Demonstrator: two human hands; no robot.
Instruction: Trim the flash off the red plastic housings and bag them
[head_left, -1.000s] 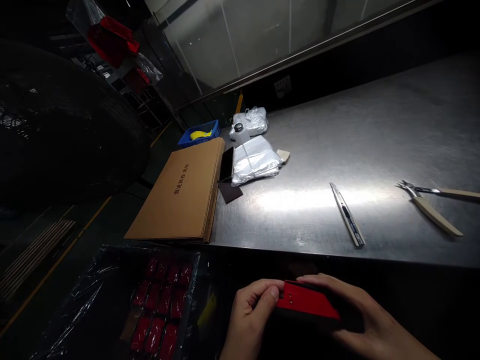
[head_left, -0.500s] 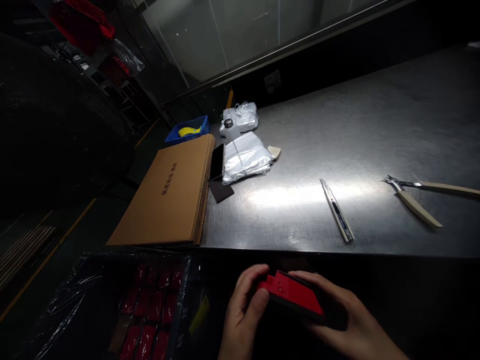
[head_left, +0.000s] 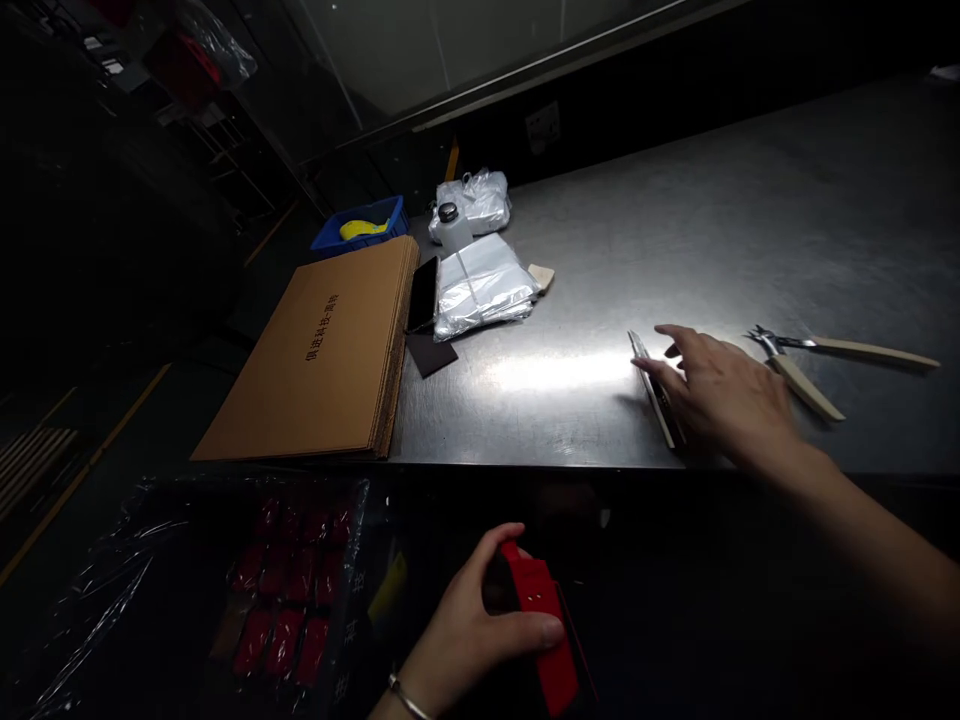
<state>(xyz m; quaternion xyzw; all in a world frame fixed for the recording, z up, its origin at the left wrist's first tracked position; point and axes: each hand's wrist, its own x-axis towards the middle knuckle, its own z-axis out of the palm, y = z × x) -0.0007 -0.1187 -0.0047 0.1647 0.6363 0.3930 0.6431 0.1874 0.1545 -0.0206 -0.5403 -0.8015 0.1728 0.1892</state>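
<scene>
In my left hand (head_left: pixel 480 620) is a red and black plastic part (head_left: pixel 541 600), held below the table's front edge with the thumb across its red face. My right hand (head_left: pixel 720 390) is over the metal table (head_left: pixel 570 430), fingers apart around the utility knife (head_left: pixel 651 395). The knife lies on the tabletop, its lower end partly hidden by that hand; whether the fingers touch it I cannot tell. Right of the hand lies a pair of cutting pliers (head_left: pixel 795 370) with cream handles, jaws toward the back.
Flat cardboard sheets (head_left: pixel 315 350) are stacked at the table's left end. Beside them lie a phone (head_left: pixel 424 295), clear plastic bags (head_left: pixel 484 290) and a bottle (head_left: pixel 453 230). A blue bin (head_left: pixel 326 238) stands behind. Lower left, a plastic-lined crate (head_left: pixel 352 560) contains several wrapped red parts (head_left: pixel 285 640).
My right hand has let go of the red and black part and moved up to the utility knife. The left hand keeps the part, now turned more upright. The view has shifted slightly.
</scene>
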